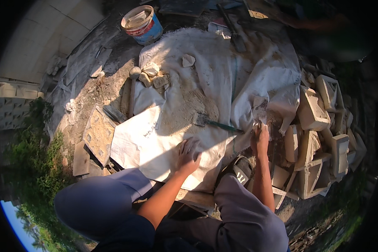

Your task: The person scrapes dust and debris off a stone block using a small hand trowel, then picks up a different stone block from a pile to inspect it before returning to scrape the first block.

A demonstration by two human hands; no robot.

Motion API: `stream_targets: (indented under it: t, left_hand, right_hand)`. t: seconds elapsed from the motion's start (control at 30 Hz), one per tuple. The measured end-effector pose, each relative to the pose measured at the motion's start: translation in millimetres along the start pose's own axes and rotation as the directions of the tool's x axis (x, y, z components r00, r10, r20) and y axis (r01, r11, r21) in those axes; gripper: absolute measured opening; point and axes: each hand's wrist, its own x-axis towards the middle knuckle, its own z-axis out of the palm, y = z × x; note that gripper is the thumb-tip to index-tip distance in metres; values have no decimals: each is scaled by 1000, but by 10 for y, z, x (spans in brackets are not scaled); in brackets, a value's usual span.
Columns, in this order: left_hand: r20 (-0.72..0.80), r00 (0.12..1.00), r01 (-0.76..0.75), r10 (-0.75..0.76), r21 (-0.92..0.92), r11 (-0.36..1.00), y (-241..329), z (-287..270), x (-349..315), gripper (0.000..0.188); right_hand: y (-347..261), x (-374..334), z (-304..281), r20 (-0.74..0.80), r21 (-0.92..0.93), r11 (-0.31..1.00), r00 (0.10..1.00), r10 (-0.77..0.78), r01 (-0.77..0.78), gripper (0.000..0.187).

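Note:
A white woven sack sheet is spread on the ground, and a heap of sandy powder lies on it. On the sheet's near part, my left hand rests with dusty, bent fingers somewhat apart; I see nothing held in it. My right hand is closed around the near end of a flat, dusty piece, whose exact kind I cannot make out. Between the hands and the heap lies a small trowel with a green handle, its blade in the powder.
Broken stone lumps sit on the sheet's far left. A blue and red bucket stands behind. Cast concrete blocks are piled at right. A patterned slab lies left. Another person's arm shows at far right.

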Motion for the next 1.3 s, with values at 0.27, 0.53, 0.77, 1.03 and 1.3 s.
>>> stream_targets:
  t: [0.27, 0.53, 0.77, 1.03, 1.3]
  left_hand:
    - [96, 995, -24, 12, 122, 992, -23, 151, -31, 57]
    - [120, 990, -96, 70, 222, 970, 139, 211, -48, 59]
    - [55, 973, -226, 224, 35, 973, 135, 449, 244, 60]
    - [224, 749, -538, 623, -343, 770, 1419, 727, 1306, 64]
    - [285, 635, -596, 718, -412, 690, 1958, 935, 1253, 66]
  right_hand:
    - [-84, -347, -318, 3, -90, 987, 991, -133, 132, 65]
    - [-288, -430, -475, 67, 105, 991, 995, 74, -81, 74]
    - [-250, -641, -768, -206, 204, 975, 970, 128, -85, 63]
    - [242, -1097, -1433, -491, 136, 951, 815, 307, -276, 36]
    - [1016, -1748, -1833, -806, -74, 741, 478, 349, -667, 12]
